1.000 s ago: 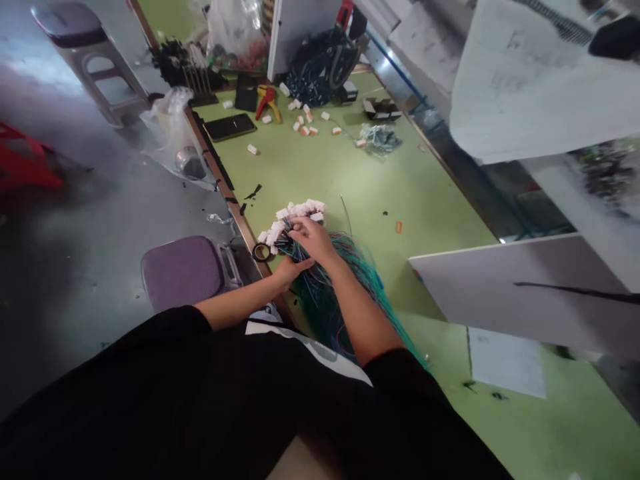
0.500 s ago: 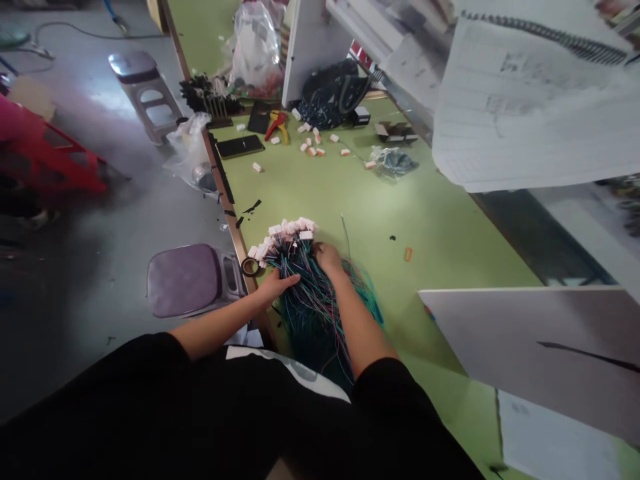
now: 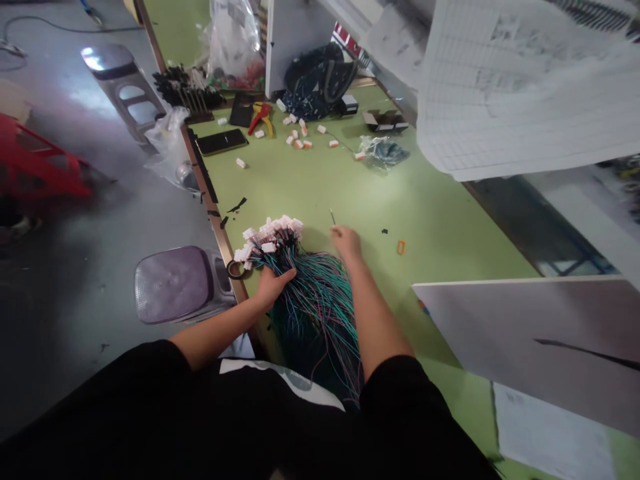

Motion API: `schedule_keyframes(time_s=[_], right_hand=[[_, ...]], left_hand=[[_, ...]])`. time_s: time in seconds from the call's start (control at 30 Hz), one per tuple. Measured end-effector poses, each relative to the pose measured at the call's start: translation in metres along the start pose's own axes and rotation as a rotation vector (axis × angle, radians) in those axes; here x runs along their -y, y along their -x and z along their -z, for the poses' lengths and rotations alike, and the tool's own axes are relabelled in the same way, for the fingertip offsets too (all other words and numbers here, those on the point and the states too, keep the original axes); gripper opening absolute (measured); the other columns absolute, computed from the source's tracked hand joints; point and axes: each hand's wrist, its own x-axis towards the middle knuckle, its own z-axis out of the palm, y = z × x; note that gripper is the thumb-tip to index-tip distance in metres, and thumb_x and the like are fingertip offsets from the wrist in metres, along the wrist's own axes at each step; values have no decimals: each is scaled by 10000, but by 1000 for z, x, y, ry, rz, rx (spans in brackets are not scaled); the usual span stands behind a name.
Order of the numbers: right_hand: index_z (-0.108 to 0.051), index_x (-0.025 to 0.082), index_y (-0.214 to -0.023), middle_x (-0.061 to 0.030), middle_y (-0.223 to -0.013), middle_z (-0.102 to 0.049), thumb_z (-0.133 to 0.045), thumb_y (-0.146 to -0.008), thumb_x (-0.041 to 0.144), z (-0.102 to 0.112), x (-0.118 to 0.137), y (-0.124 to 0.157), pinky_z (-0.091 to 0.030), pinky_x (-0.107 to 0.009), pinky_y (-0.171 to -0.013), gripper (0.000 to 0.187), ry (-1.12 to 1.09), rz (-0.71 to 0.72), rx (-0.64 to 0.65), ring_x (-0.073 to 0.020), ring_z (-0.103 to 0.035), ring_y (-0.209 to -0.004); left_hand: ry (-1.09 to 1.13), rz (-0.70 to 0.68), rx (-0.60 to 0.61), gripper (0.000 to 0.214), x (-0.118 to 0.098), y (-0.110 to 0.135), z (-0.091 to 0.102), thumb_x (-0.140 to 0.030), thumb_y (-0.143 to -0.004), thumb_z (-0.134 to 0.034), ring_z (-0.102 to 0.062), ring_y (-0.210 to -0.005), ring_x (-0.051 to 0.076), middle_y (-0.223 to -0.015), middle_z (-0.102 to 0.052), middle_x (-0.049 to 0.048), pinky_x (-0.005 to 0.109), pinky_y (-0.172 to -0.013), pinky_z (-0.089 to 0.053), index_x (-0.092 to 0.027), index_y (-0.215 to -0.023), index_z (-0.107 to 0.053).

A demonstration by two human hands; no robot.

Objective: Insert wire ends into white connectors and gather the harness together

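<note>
My left hand [image 3: 273,287] is closed around a thick wire bundle [image 3: 320,287] just below its white connectors [image 3: 275,230], with the thumb lying across the top. Mostly green, dark and reddish, the wires fan out rightward and hang toward my body. To the right of the connectors, my right hand [image 3: 347,243] is apart from them, its fingers pinched together. A thin, stiff strip [image 3: 333,217] sticks up from those fingers; whether it is a cable tie or a wire end is unclear. A roll of black tape [image 3: 236,269] lies beside the connectors at the table edge.
On the green table [image 3: 300,187] lie a phone [image 3: 221,142], red-and-yellow pliers [image 3: 261,120], several loose connectors [image 3: 297,141] and an orange clip [image 3: 401,247]. A white panel [image 3: 520,333] stands at right; papers [image 3: 500,93] hang above. A stool [image 3: 173,285] is left.
My right hand has moved off the bundle to the right, with the thin strip in its fingers. My left hand keeps its grip. The whole view has shifted slightly.
</note>
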Motion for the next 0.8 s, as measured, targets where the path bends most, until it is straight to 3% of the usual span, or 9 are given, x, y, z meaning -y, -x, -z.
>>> schedule_keyframes(time_s=[0.1, 0.17, 0.3, 0.5, 0.6, 0.7, 0.8], right_hand=[[-557, 53, -1105, -201, -1058, -625, -418, -834, 153, -4, -18, -15, -427, -277, -794, 321, 39, -135, -68, -203, -599, -962], [-568, 49, -1078, -210, -1031, -632, -499, -774, 127, -15, -15, -18, -433, -272, -767, 321, 46, -147, -56, -218, -606, -948], [-654, 144, -952, -132, -953, -682, -540, -732, 161, -34, 3, -16, -448, -273, -716, 248, 19, -81, 40, -216, -624, -891], [-713, 187, -820, -45, -801, -715, -538, -739, 192, -35, 15, -7, -460, -237, -635, 194, -5, 63, 294, -171, -647, -735], [-707, 169, -801, -62, -887, -707, -524, -776, 172, -34, 21, -2, -469, -255, -722, 185, 34, 147, 347, -175, -641, -822], [-657, 135, -895, -90, -1055, -647, -537, -829, 235, -38, 28, 6, -448, -350, -866, 170, 75, 193, 316, -178, -593, -970], [-607, 127, -972, -74, -1054, -632, -498, -868, 280, -41, 32, 16, -457, -380, -862, 214, 74, 188, 298, -158, -590, -961]], left_hand=[[18, 5, 4, 551, -2, 0, 2, -271, -569, -783, -567, -1076, 244, -1102, -640, 102, 389, -972, -413, -158, -1059, -557], [38, 18, 19, 546, -4, 0, 2, -262, -559, -789, -583, -1052, 236, -1088, -650, 96, 377, -964, -423, -160, -1047, -567], [98, 78, 74, 517, -12, 0, 2, -248, -525, -805, -626, -968, 231, -996, -683, 90, 379, -929, -459, -150, -986, -594], [197, 204, 169, 450, -27, -2, 2, -255, -492, -818, -665, -839, 233, -855, -707, 83, 399, -871, -504, -131, -877, -621], [231, 248, 186, 418, -30, -5, 1, -291, -497, -817, -669, -828, 237, -797, -711, 75, 400, -872, -507, -142, -843, -633], [242, 287, 183, 354, -32, -8, 0, -271, -502, -811, -675, -778, 246, -677, -698, 63, 413, -857, -513, -144, -782, -635], [235, 306, 184, 290, -34, -11, 0, -224, -493, -807, -674, -696, 244, -586, -673, 39, 427, -834, -521, -146, -705, -626]])
